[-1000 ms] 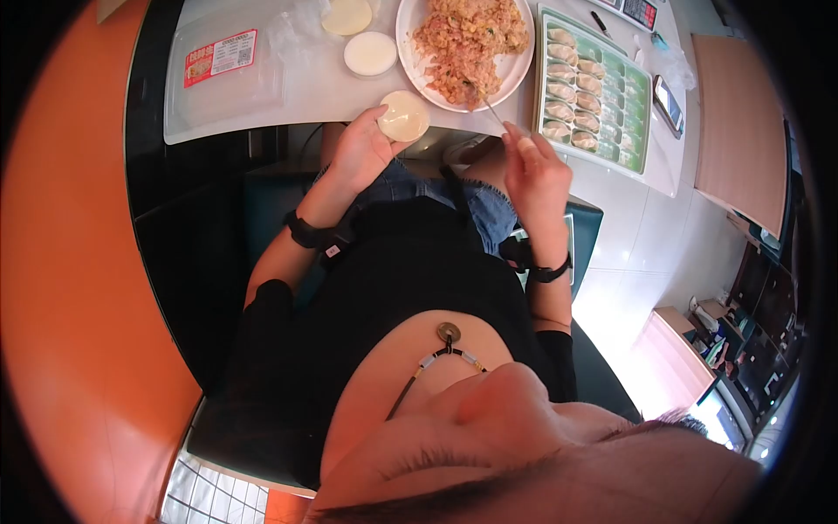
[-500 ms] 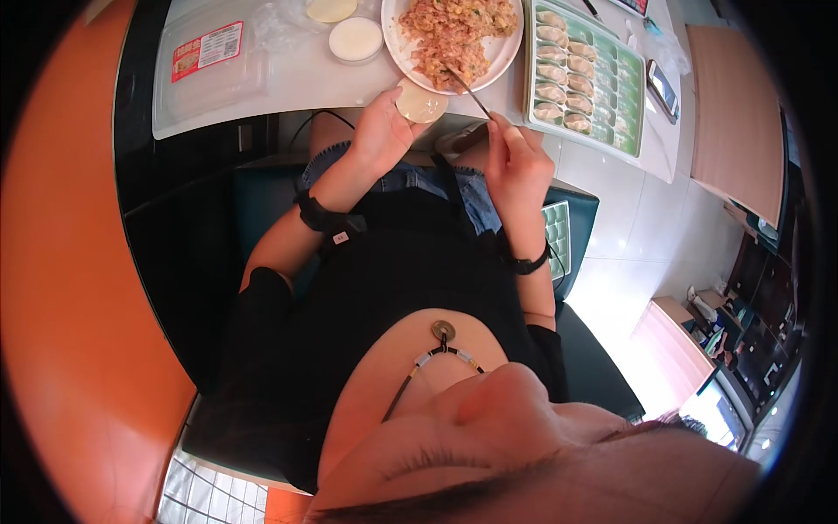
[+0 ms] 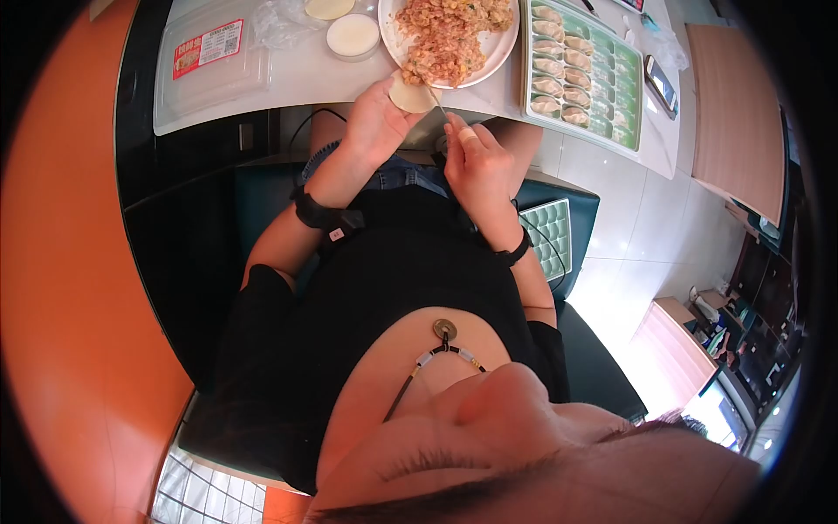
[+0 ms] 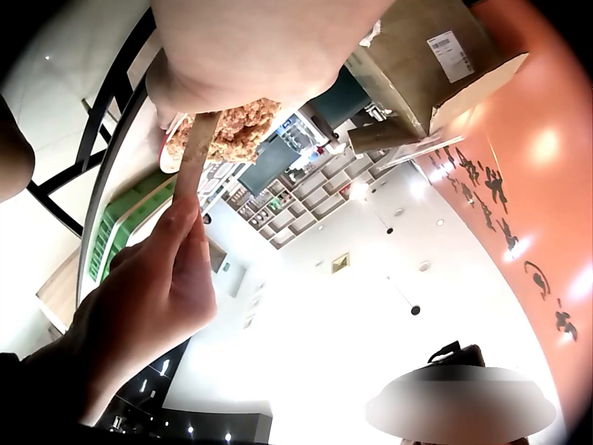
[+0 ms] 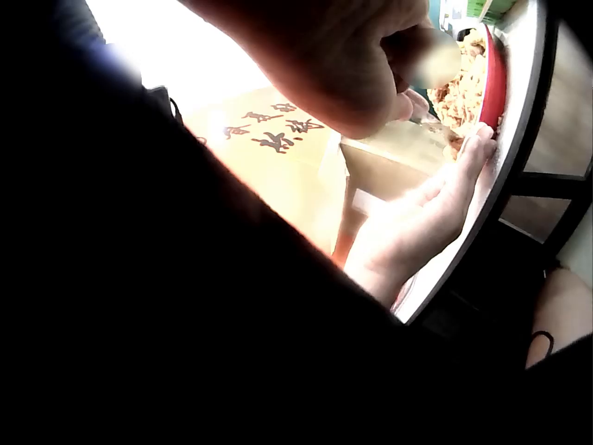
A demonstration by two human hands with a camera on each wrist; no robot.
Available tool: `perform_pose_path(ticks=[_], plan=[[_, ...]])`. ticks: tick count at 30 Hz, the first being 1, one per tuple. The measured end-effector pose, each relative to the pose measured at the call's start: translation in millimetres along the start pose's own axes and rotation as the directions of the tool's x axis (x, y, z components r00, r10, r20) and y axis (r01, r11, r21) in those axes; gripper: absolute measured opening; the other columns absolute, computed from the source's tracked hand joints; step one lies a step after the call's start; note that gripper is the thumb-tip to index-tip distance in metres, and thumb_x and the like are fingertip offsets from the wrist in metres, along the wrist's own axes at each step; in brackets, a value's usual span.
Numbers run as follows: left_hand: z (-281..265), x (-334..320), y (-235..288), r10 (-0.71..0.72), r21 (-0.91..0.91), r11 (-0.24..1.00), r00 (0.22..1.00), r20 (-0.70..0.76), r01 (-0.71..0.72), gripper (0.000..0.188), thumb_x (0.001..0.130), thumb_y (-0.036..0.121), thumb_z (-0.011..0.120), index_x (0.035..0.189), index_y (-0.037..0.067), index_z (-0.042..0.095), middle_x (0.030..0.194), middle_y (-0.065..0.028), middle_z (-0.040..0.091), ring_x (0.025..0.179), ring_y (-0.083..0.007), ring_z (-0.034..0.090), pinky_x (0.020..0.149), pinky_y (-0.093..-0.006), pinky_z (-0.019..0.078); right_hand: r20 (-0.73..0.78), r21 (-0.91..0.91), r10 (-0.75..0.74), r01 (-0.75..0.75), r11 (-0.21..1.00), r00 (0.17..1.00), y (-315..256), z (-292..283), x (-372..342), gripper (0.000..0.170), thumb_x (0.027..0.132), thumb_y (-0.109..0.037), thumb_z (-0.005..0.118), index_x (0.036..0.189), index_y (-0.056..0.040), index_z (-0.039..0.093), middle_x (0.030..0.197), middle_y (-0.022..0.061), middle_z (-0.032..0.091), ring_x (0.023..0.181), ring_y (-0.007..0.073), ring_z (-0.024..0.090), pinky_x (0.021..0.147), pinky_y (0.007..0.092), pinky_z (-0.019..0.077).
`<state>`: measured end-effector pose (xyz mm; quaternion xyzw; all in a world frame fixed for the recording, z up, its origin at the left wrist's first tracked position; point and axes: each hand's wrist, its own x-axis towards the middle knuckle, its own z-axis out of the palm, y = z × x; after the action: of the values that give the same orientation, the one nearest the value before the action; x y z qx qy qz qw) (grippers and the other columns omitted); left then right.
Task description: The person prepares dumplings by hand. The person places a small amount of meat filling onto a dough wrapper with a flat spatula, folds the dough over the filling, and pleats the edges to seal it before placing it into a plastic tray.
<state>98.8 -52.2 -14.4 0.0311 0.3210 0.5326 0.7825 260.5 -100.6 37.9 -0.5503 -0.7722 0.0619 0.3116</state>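
Note:
In the head view, the left hand (image 3: 375,129) holds a round pale dough wrapper (image 3: 410,94) at the plate's near edge, thumb side at its rim. The right hand (image 3: 478,166) grips a thin flat stick (image 3: 438,103), its tip over the wrapper's right part. Beyond them, minced filling (image 3: 449,39) lies on a white plate (image 3: 505,58). The left wrist view shows the stick (image 4: 196,153) pinched between thumb and fingers of the right hand (image 4: 153,297). In the right wrist view the left hand (image 5: 417,222) has extended fingers; the wrapper cannot be made out clearly.
Right of the plate stands a green tray (image 3: 627,96) with rows of folded dumplings (image 3: 576,77). A phone (image 3: 661,86) lies beyond it. At the left are a small white-filled dish (image 3: 353,37), another round wrapper (image 3: 330,8) and a clear labelled container (image 3: 209,74).
The right hand has moved left, bringing the stick from the filling to the wrapper. The left hand has shifted slightly toward the plate's near edge.

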Motion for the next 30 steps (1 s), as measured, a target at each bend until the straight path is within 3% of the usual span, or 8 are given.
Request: perform_pose_path(ticks=[5, 7, 9, 11, 16, 18, 23, 30], plan=[[-6, 2, 6, -0.004, 0.025, 1.000, 0.999, 0.040, 0.003, 0.043, 0.103, 0.020, 0.034, 0.137, -0.005, 0.042, 0.137, -0.0143, 0.054, 0.128, -0.0257, 0.052, 0.112, -0.0409, 0.0403, -0.048, 0.041, -0.019, 0.021, 0.999, 0.999, 21, -14, 12, 0.016, 0.087, -0.011, 0.068, 0.102, -0.0084, 0.073, 0.066, 0.0076, 0.054, 0.054, 0.0279, 0.058, 0.048, 0.0379, 0.0455], [-6, 1, 6, -0.008, 0.026, 1.000, 0.999, 0.051, 0.007, 0.043, 0.103, 0.020, 0.034, 0.137, -0.006, 0.042, 0.137, -0.0147, 0.053, 0.128, -0.0261, 0.052, 0.112, -0.0412, 0.0401, -0.016, 0.015, 0.036, -0.036, 0.999, 0.999, 31, -9, 22, 0.018, 0.088, -0.011, 0.069, 0.105, -0.0097, 0.075, 0.063, 0.0073, 0.050, 0.050, 0.0244, 0.050, 0.049, 0.0366, 0.0401], [-5, 0, 7, 0.000, 0.009, 1.000, 0.999, 0.050, 0.000, 0.043, 0.104, 0.019, 0.033, 0.137, -0.007, 0.041, 0.138, -0.0156, 0.053, 0.129, -0.0275, 0.051, 0.113, -0.0419, 0.0394, -0.008, 0.055, 0.042, -0.041, 0.998, 0.999, 35, -1, 24, 0.017, 0.089, -0.012, 0.068, 0.105, -0.0093, 0.075, 0.062, 0.0077, 0.050, 0.049, 0.0239, 0.050, 0.049, 0.0365, 0.0398], [-6, 0, 8, 0.005, 0.010, 1.000, 0.999, 0.044, -0.005, 0.043, 0.104, 0.019, 0.033, 0.137, -0.007, 0.041, 0.138, -0.0161, 0.052, 0.129, -0.0280, 0.051, 0.113, -0.0422, 0.0391, 0.071, 0.092, 0.091, -0.097, 0.991, 0.993, 34, 3, 22, 0.014, 0.088, -0.011, 0.066, 0.100, -0.0066, 0.074, 0.068, 0.0113, 0.055, 0.056, 0.0314, 0.058, 0.052, 0.0402, 0.0457], [-7, 2, 7, 0.015, 0.007, 1.000, 0.999, 0.047, -0.015, 0.041, 0.104, 0.022, 0.037, 0.135, -0.004, 0.045, 0.133, -0.0136, 0.057, 0.124, -0.0268, 0.055, 0.109, -0.0426, 0.0436, 0.073, 0.235, 0.162, -0.175, 0.956, 0.984, 31, 13, 10, 0.015, 0.087, -0.009, 0.067, 0.101, -0.0061, 0.073, 0.067, 0.0115, 0.054, 0.055, 0.0300, 0.057, 0.052, 0.0400, 0.0452], [0, -1, 10, 0.013, 0.016, 1.000, 1.000, 0.026, -0.013, 0.044, 0.104, 0.021, 0.034, 0.138, -0.006, 0.040, 0.141, -0.0160, 0.050, 0.132, -0.0279, 0.048, 0.115, -0.0432, 0.0371, 0.079, 0.253, 0.176, -0.191, 0.949, 0.981, 30, 15, 3, 0.017, 0.087, -0.008, 0.067, 0.103, -0.0064, 0.073, 0.066, 0.0112, 0.054, 0.054, 0.0290, 0.056, 0.051, 0.0396, 0.0448], [3, -1, 12, 0.020, 0.002, 1.000, 1.000, 0.020, -0.020, 0.044, 0.105, 0.021, 0.034, 0.139, -0.007, 0.038, 0.143, -0.0160, 0.048, 0.134, -0.0276, 0.046, 0.116, -0.0428, 0.0348, 0.036, -0.030, -0.164, 0.165, 0.986, 0.986, 30, 19, -17, 0.032, 0.082, -0.007, 0.071, 0.114, -0.0087, 0.069, 0.064, 0.0054, 0.046, 0.050, 0.0225, 0.053, 0.045, 0.0354, 0.0420], [-4, 2, 14, 0.009, -0.017, 1.000, 0.999, 0.046, -0.008, 0.046, 0.104, 0.020, 0.034, 0.141, -0.008, 0.035, 0.144, -0.0168, 0.046, 0.134, -0.0276, 0.045, 0.117, -0.0412, 0.0332, 0.122, -0.033, -0.286, 0.292, 0.956, 0.950, 45, -9, -16, 0.043, 0.077, -0.006, 0.072, 0.120, -0.0116, 0.069, 0.066, 0.0021, 0.041, 0.055, 0.0173, 0.052, 0.047, 0.0332, 0.0421]])
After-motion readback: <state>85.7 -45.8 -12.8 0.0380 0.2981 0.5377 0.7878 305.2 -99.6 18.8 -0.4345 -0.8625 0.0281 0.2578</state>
